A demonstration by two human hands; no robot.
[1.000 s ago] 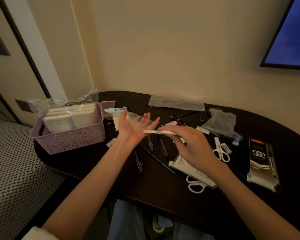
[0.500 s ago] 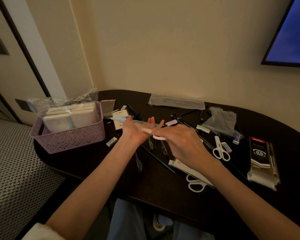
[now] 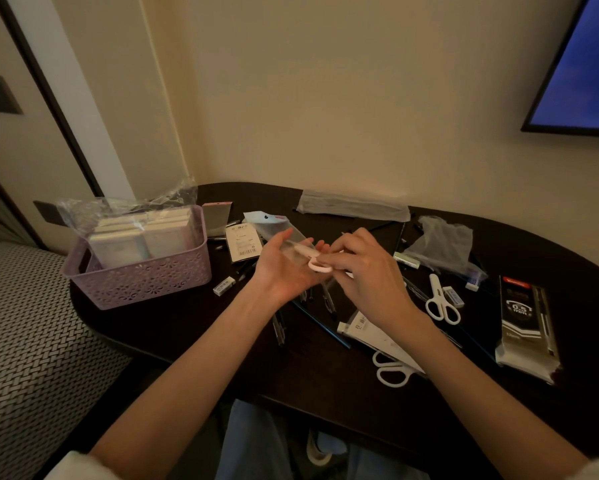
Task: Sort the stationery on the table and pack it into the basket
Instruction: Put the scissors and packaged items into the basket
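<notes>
My left hand (image 3: 284, 268) is palm-up over the table's middle and holds a clear plastic sleeve (image 3: 274, 226) with a pale blue top. My right hand (image 3: 370, 271) pinches small pink scissors (image 3: 317, 266) whose blade end sits inside the sleeve; the pink handle ring shows at my fingertips. The purple basket (image 3: 135, 282) stands at the left end of the dark table (image 3: 187, 334), with wrapped notepads (image 3: 142, 237) in it. Loose stationery lies around: white scissors (image 3: 441, 303), a second white pair (image 3: 391, 370), dark pens (image 3: 322, 323), an eraser (image 3: 224, 285).
A pack of 0.5 mm leads (image 3: 526, 323) lies at the right. A grey pouch (image 3: 353, 206) rests by the wall, a crumpled plastic bag (image 3: 443, 244) beside it. A screen (image 3: 585, 64) hangs at the upper right. The patterned seat (image 3: 21, 341) is left of the table.
The pink scissors went from being held level at my left fingertips to being pushed into the clear sleeve. My hands have come together and my left hand has tilted.
</notes>
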